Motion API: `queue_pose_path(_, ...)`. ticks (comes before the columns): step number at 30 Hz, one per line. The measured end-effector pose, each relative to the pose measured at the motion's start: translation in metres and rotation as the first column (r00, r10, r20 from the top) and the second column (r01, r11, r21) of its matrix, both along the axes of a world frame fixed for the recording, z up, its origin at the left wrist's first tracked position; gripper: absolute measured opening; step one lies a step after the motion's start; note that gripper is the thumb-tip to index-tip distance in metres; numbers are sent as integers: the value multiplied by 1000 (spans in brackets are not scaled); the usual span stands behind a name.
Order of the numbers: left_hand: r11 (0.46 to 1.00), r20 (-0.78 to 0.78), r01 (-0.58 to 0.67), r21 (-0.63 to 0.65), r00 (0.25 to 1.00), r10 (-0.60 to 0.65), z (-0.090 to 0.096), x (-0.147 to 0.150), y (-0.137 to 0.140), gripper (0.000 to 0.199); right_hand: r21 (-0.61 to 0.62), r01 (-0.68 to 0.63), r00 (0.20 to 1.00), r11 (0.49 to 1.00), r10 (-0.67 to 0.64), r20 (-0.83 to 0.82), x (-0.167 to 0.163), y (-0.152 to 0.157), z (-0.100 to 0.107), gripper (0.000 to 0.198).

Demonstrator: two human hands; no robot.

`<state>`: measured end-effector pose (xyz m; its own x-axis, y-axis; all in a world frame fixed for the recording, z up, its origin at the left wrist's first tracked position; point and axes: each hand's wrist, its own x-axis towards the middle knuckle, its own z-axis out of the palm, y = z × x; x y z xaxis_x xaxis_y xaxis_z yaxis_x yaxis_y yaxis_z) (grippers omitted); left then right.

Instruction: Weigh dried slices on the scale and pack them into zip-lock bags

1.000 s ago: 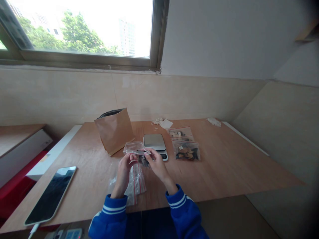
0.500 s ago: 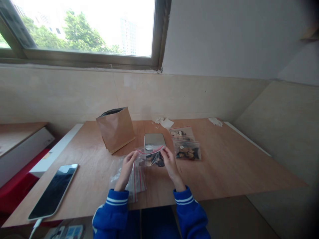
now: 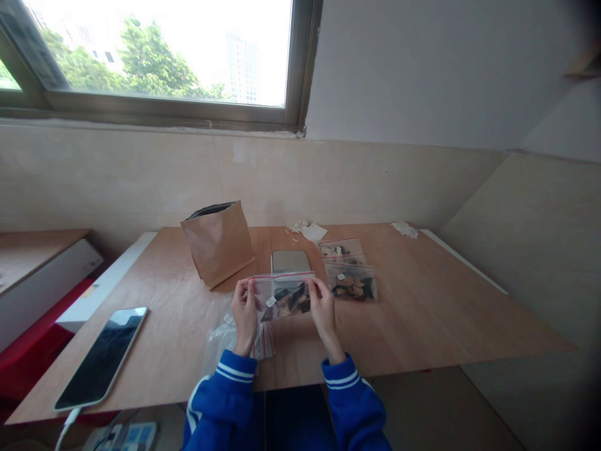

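Between my two hands I hold up a clear zip bag [image 3: 288, 297] with a red seal line, dark and tan dried pieces inside and a small white label. My left hand [image 3: 245, 310] pinches its left edge, and my right hand [image 3: 322, 311] grips the right edge. Behind the bag lies a flat scale-like device [image 3: 290, 260], its near part covered. Under and beside my left hand is a pile of empty zip bags [image 3: 220, 338]. To the right rest filled zip bags [image 3: 352, 285], overlapping one another.
A brown paper bag [image 3: 220, 244] stands with its top open at the back left. A phone [image 3: 103, 360] with a white cable lies near the left edge. Crumpled white scraps [image 3: 313, 232] and another scrap [image 3: 405, 230] lie along the back of the wooden table [image 3: 422, 313].
The zip bag has gone from sagging at its top to stretched flat, its label now facing me. My left hand has turned more upright and shifted slightly right.
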<state>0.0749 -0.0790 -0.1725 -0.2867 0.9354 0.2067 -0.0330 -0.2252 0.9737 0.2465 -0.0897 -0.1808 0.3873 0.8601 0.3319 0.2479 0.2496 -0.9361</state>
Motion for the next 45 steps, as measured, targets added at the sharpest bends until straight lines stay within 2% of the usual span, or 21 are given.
queue_pose_path(2, 999, -23, 43, 26, 999, -42, 0, 3, 0, 33, 22, 33, 999, 999, -33, 28, 0, -2, 9, 40)
queue_pose_path(6, 994, -38, 92, 56, 995, -90, -3, 3, 3, 32, 79, -120, 969, 990, 99, 227, -1, -6, 31, 32)
queue_pose_path(9, 997, 31, 61, 37, 998, -62, -8, 1, 6, 33, 101, -84, 969, 991, 58, 240, 0, -6, 37, 32)
queue_pose_path(12, 1000, 96, -13, -5, 995, 13, -14, 0, 9, 36, 59, -62, 989, 996, 53, 139, 4, -3, 28, 33)
queue_pose_path(16, 996, 16, -84, 9, 996, 84, -21, 2, 11, 35, 10, -34, 999, 999, 34, -18, 9, 2, 2, 34)
queue_pose_path(22, 998, -117, -62, -12, 991, 60, -31, 3, 17, 38, -20, -106, 988, 994, 103, -118, 15, 3, -30, 36)
queue_pose_path(25, 999, -155, -39, -35, 987, 33, -36, 2, 20, 39, -44, -68, 988, 997, 61, -140, 19, 5, -40, 37)
queue_pose_path(29, 998, -199, -44, -37, 979, 36, -40, 2, 20, 39, -58, 44, 990, 997, -52, -134, 23, 7, -45, 42)
queue_pose_path(36, 998, -224, -44, -44, 974, 33, -41, 4, 18, 40, -21, 148, 980, 989, -149, -135, 23, 5, -50, 43)
queue_pose_path(42, 994, -182, 76, -81, 979, -90, -36, 6, 12, 37, -34, 215, 964, 976, -218, -154, 28, 6, -56, 46)
queue_pose_path(45, 989, -151, 120, -88, 980, -133, -36, 6, 9, 35, -32, 210, 969, 977, -213, -128, 29, 5, -58, 44)
